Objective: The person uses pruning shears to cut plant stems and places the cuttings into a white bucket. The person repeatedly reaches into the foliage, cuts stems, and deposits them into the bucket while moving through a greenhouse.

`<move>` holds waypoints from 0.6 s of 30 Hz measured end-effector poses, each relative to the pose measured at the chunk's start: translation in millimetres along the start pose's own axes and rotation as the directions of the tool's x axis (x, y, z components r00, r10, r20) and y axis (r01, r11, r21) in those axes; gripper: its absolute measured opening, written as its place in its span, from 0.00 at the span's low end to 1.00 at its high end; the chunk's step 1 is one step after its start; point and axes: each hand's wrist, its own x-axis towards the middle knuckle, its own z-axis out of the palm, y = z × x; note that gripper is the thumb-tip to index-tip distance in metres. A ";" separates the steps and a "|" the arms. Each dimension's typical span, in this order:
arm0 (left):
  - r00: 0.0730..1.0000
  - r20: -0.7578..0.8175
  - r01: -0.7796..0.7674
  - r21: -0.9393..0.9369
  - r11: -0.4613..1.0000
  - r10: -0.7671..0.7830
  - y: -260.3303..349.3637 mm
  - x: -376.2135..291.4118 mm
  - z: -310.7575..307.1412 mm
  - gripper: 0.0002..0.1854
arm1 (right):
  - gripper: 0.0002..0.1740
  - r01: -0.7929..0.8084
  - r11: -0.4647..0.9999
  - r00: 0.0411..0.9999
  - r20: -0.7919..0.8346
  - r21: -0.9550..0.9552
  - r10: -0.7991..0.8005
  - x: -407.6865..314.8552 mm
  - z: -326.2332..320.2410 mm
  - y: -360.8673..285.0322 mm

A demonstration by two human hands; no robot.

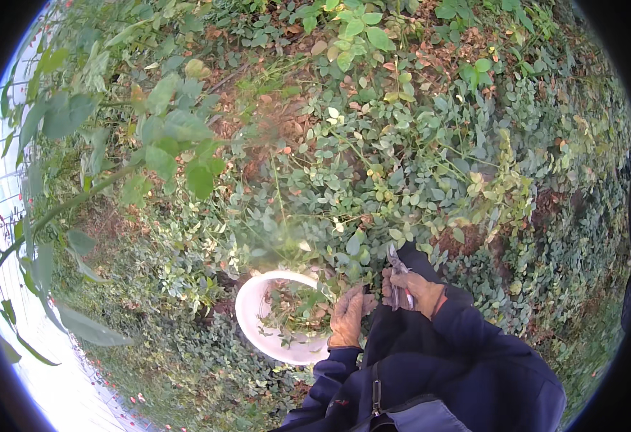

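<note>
My right hand (417, 290), in a tan work glove, grips a pair of pruning shears (396, 260). Their metal blades point away from me, up over the foliage, and a bit of red shows at the handle. Close on its left is my left hand (347, 318), gloved alike, at the right rim of a white bucket (251, 316). Its fingers are bent, and whether anything small is between them is unclear. Cut leaves and stems (299, 308) lie inside the bucket. Just beyond both hands grow leafy rose-like stems (354, 243).
A thick leafy stem (86, 194) juts in close to the camera from the left. Low green foliage (391, 178) spreads around, with dry brown leaves (283, 121) on the ground. Small red blooms (140, 397) and a bright pale structure (2, 183) show at the left.
</note>
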 end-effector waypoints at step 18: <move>0.949 -0.176 0.180 -0.375 0.909 -0.260 -87.6 -44.9 -61.6 0.26 | 0.21 -0.031 0.980 0.995 0.083 -0.196 0.048 4.7 -17.5 22.3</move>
